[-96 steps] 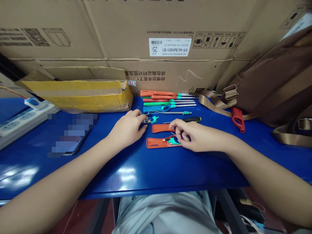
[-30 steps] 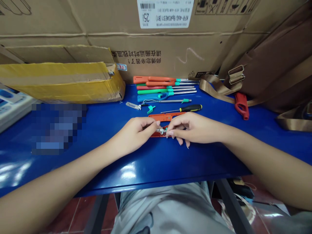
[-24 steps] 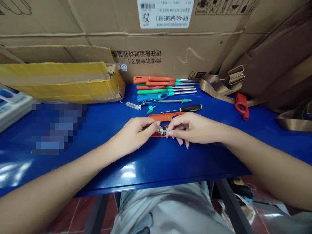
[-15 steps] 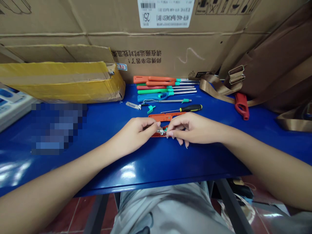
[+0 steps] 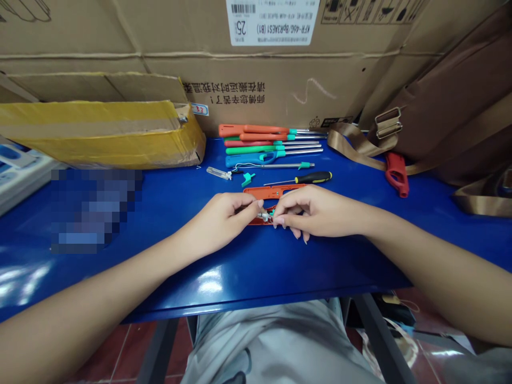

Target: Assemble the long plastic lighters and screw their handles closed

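Observation:
My left hand (image 5: 226, 216) and my right hand (image 5: 308, 210) meet over an orange plastic shell half (image 5: 256, 220) lying on the blue table (image 5: 248, 266). Both pinch a small metal and teal part (image 5: 264, 215) between their fingertips, just above that shell. A second orange shell half (image 5: 272, 191) lies right behind my hands. Behind it sit a black and yellow screwdriver (image 5: 312, 177), a loose teal clip (image 5: 248, 177) and a small clear tube (image 5: 218, 172).
A row of orange, green and blue long-nosed lighters (image 5: 264, 141) lies at the back, against large cardboard boxes (image 5: 248, 64). A yellow-taped box (image 5: 104, 133) stands at left, a brown bag with straps (image 5: 440, 117) and a red piece (image 5: 397, 172) at right.
Since 3.2 s ago my hands left separate spots and came together over the near shell, and my view dropped lower. Over the last second nothing has visibly moved.

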Motion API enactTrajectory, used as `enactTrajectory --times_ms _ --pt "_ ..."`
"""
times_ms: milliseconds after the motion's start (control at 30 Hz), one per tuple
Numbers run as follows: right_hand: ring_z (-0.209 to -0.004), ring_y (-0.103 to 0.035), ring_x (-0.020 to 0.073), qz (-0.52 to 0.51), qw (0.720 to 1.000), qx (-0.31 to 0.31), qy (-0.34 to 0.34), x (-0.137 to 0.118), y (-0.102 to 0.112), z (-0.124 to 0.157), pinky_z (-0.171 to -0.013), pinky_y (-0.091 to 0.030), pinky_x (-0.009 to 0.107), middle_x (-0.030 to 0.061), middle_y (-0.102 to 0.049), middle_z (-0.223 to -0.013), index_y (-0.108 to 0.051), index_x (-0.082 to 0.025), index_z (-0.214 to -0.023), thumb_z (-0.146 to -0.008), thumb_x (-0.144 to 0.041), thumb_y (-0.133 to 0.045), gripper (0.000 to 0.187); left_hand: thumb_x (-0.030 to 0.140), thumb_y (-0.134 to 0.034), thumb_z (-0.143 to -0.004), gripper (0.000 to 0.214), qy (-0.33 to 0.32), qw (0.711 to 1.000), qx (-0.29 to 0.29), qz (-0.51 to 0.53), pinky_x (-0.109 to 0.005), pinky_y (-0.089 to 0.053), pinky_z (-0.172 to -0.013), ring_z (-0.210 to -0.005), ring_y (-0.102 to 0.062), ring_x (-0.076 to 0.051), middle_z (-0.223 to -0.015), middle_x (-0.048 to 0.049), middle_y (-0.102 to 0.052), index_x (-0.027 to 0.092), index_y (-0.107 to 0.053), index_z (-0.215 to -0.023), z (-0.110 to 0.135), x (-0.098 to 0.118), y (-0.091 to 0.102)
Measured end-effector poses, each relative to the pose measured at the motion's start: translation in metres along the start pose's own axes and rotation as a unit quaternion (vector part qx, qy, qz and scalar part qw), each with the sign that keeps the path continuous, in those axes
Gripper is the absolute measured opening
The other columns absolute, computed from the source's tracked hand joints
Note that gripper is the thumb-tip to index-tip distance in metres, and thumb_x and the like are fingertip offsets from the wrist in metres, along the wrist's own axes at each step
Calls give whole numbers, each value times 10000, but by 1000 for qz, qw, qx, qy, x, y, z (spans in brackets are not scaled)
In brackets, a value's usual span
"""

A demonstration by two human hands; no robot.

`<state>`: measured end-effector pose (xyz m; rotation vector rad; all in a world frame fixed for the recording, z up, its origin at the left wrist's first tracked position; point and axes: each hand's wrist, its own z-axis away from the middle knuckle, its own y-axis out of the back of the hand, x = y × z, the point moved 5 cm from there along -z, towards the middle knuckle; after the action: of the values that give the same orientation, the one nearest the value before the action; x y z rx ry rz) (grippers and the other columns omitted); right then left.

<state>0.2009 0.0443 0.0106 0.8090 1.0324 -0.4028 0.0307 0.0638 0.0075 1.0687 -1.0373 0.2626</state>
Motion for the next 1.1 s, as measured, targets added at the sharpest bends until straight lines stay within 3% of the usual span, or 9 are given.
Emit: enactTrajectory --times_ms 700,1100 --pt "-551 -640 113 27 999 14 28 1 -1 0 -485 -580 219 -11 -618 -687 -658 -167 -845 -938 -284 -575 171 498 -483 -948 433 -7 1000 -3 17 -247 -473 -671 -685 -556 -154 -695 -4 -613 172 -604 -690 2 4 -2" --pt "-477 -605 80 61 996 38 57 -3 -2 -2 -459 -437 189 -34 -606 -656 -663 -156 -807 -909 -182 -569 142 474 -471 -956 439 -16 1000 -2 3 -239 -442 -640 -663 -524 -140 -683 0 -589 165 -593 -670 1 4 -2"
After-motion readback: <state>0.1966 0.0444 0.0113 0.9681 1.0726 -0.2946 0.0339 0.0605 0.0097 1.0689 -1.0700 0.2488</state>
